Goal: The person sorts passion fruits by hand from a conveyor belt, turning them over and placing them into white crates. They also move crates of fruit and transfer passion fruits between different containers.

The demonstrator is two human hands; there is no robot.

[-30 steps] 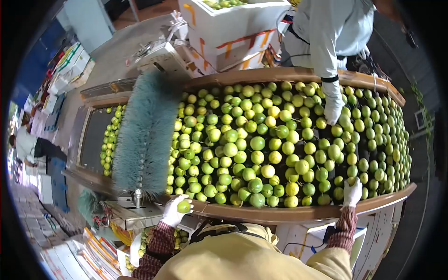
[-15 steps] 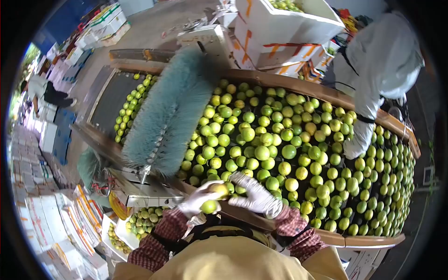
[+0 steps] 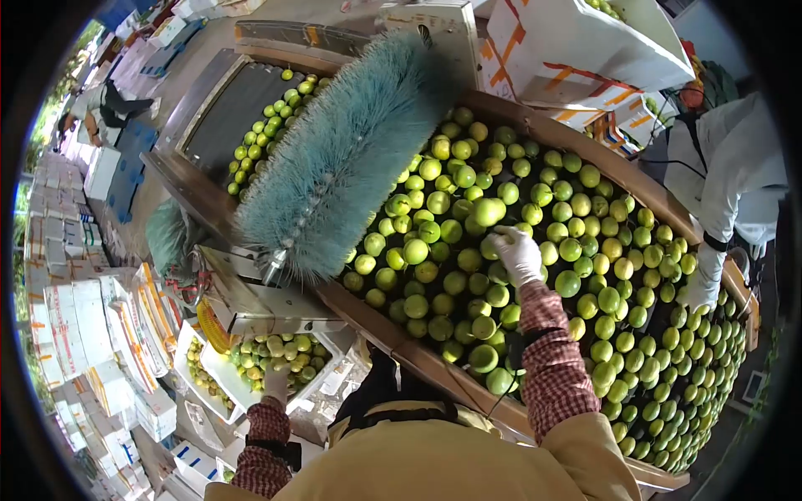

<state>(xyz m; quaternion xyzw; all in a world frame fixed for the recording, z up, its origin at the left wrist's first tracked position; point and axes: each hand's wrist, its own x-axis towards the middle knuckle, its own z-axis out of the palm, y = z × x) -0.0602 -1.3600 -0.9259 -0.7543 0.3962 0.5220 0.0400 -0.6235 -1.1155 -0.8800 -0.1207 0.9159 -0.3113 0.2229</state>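
Round green and yellow-green fruits [image 3: 568, 284] cover a dark conveyor belt with brown side rails. Over the middle of the belt reaches my right hand [image 3: 518, 255], in a white glove, its fingers curled round a green fruit [image 3: 490, 248] beside a larger pale green one [image 3: 485, 212]. At the lower left, my left hand [image 3: 276, 382] is down at a white foam box [image 3: 338, 361] of mixed green and brownish fruits; its fingers are hard to make out against them. A large blue-green roller brush [image 3: 342, 159] lies across the belt.
Across the belt, a co-worker's gloved hand [image 3: 703, 288] is over the fruits at the right. Large white foam boxes [image 3: 576, 50] stand behind the far rail. Stacked white boxes [image 3: 75, 326] fill the left side. Another person [image 3: 104, 104] bends at the far upper left.
My hands have moved apart: the left, which held fruits, went down to the foam box, and the right reached forward over the belt. The view has shifted; the co-worker's hand moved right.
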